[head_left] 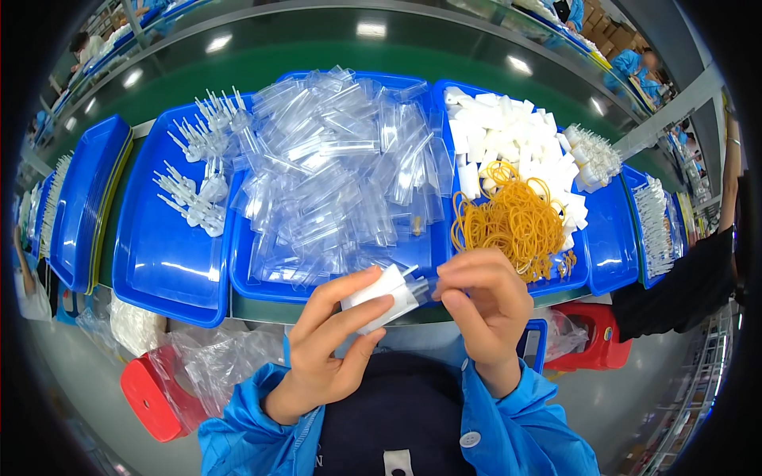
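My left hand (337,333) is closed round a white plastic piece (387,300), tilted with thin, pale prongs sticking out of its right end. Beside those prongs, my right hand (486,309) has its thumb and forefinger curled toward each other. Something small and see-through shows at its fingertips, too blurred to name. Just beyond both hands lies a heap of clear plastic sleeves (325,174) in a blue tray (262,285). Yellow rubber bands (512,226) are piled to the right, against loose white plastic pieces (508,131).
Bundles of white pronged parts (194,194) sit in the left blue tray (167,274); more bundles (595,159) stand at right. Stacked blue trays (87,206) flank the green table (413,47). Red stools (151,401) are below. A person's dark sleeve (675,285) reaches in at right.
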Demonstrator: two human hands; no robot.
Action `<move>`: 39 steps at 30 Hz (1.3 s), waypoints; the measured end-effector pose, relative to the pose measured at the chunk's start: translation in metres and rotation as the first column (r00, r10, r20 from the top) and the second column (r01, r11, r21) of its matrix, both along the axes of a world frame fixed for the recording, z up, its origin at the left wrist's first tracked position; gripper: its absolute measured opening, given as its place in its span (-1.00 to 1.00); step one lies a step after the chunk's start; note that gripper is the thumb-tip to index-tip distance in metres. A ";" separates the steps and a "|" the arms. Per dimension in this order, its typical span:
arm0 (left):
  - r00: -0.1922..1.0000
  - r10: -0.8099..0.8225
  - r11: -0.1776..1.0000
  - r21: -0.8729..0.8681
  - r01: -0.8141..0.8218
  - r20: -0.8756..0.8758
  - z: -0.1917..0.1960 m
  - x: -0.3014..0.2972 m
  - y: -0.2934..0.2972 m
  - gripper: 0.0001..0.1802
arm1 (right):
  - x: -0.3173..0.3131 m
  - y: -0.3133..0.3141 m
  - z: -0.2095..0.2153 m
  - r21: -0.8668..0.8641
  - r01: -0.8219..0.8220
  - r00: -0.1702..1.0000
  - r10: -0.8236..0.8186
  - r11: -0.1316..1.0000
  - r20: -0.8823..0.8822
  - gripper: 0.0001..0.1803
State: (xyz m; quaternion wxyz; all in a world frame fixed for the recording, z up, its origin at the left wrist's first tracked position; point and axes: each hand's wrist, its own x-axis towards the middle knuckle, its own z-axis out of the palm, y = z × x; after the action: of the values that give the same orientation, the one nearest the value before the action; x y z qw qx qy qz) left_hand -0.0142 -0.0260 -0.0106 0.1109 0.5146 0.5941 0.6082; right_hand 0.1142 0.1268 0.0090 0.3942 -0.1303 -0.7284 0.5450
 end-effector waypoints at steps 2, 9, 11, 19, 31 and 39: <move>1.000 0.002 1.000 0.003 -0.002 0.023 0.001 0.001 0.001 -0.57 | 0.001 -0.001 -0.001 0.058 0.008 1.000 -0.007 0.998 -0.026 -0.80; 0.999 0.006 1.000 0.006 -0.006 0.042 0.003 0.002 0.004 -0.58 | 0.000 -0.006 -0.004 0.025 0.053 0.998 -0.052 0.998 -0.046 -0.79; 0.999 0.007 1.000 0.010 -0.008 0.047 0.003 0.003 0.005 -0.57 | 0.000 -0.006 -0.002 -0.020 0.029 0.999 -0.030 0.999 -0.030 -0.78; 0.998 -0.004 1.000 0.011 0.003 0.067 -0.002 0.003 0.006 -0.56 | 0.000 0.000 -0.007 -0.048 -0.069 0.997 0.068 0.996 -0.023 -0.71; 0.982 -0.119 0.992 -0.023 0.124 0.145 -0.008 0.001 0.002 -0.58 | -0.001 -0.004 -0.008 -0.355 -0.117 0.991 0.088 0.928 -0.096 -0.65; 0.983 0.148 0.988 0.052 -0.143 -0.112 -0.008 0.010 0.010 -0.47 | -0.016 -0.025 0.000 0.267 0.149 0.970 -0.194 0.952 0.149 -0.13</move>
State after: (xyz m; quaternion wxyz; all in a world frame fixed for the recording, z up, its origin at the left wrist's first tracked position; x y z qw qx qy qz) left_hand -0.0043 -0.0157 -0.0185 0.0203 0.5064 0.6222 0.5966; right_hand 0.0980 0.1022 0.0094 0.3888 -0.1889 -0.8094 0.3976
